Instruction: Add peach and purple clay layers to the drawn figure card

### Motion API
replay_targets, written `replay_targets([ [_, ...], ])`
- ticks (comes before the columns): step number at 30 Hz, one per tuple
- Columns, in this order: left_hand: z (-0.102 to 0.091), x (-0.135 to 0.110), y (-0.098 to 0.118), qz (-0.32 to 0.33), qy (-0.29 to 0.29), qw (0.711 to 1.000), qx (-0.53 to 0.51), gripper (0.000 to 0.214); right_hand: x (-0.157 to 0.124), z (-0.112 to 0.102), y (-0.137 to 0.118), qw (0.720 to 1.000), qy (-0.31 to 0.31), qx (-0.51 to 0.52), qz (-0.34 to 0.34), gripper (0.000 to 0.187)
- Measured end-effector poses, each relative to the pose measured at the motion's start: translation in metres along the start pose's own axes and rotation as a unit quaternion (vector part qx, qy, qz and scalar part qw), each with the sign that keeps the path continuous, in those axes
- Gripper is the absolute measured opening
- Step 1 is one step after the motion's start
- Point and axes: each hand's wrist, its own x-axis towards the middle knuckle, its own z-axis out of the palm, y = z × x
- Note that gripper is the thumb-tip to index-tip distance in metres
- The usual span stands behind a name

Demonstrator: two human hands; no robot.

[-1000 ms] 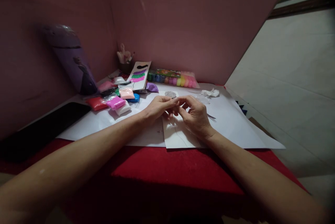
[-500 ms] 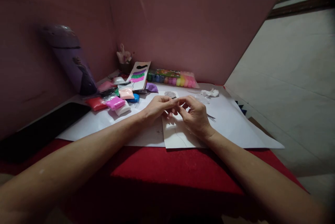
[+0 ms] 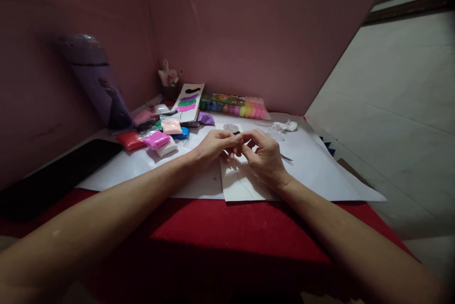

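Note:
Over a white card point(image 3: 245, 189) with a thin curved line on it, my left hand point(image 3: 216, 145) and my right hand point(image 3: 265, 154) meet at the fingertips. Both are closed in a pinch. A small dark bit point(image 3: 236, 132) shows at the tips of the left fingers, but whether it is held or lies on the card behind cannot be told. Just beyond the fingers, a grey textured round patch point(image 3: 231, 127) sits at the card's far end. Thin pointed metal tips point(image 3: 287, 159) stick out beside my right hand, mostly hidden behind it.
Colourful clay packets, among them a pink one point(image 3: 157, 140) and a red one point(image 3: 131, 141), lie left. Behind are a painted card point(image 3: 188, 103) and a long multicoloured pack point(image 3: 236, 107). A black slab point(image 3: 71, 171), purple container point(image 3: 99, 86) and crumpled tissue point(image 3: 285, 126) surround the white sheet point(image 3: 320, 171).
The fingertips have shifted very slightly, and the dark bit beside them shows a little more. Both arms and the things on the table stay in place.

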Motion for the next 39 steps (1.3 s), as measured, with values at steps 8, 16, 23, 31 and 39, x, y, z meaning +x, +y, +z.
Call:
replay_targets([
  [8, 0.0001, -0.0001, -0.0005, 0.012, -0.004, 1.0, 0.004, 0.045, 0.0004, 0.0004, 0.0006, 1.0, 0.009, -0.004, -0.01, 0.006],
  [16, -0.0008, 0.0011, -0.0017, -0.004, -0.002, 1.0, 0.004, 0.04, -0.0003, 0.0003, 0.0005, 1.0, -0.004, 0.008, -0.005, 0.011],
  [23, -0.0004, 0.0013, -0.0009, 0.002, 0.007, 1.0, 0.003, 0.042, 0.0002, 0.0003, -0.0004, 1.0, -0.014, 0.01, 0.009, 0.011],
  [31, -0.0006, 0.0003, -0.0004, 0.008, 0.009, 1.0, 0.016, 0.044, 0.0004, 0.0003, 0.0012, 1.0, 0.016, -0.013, -0.001, 0.004],
  [39, -0.001, 0.0002, 0.0012, 0.003, -0.004, 1.0, -0.013, 0.047, 0.0002, 0.0004, -0.0002, 1.0, 0.01, 0.007, -0.002, 0.003],
])
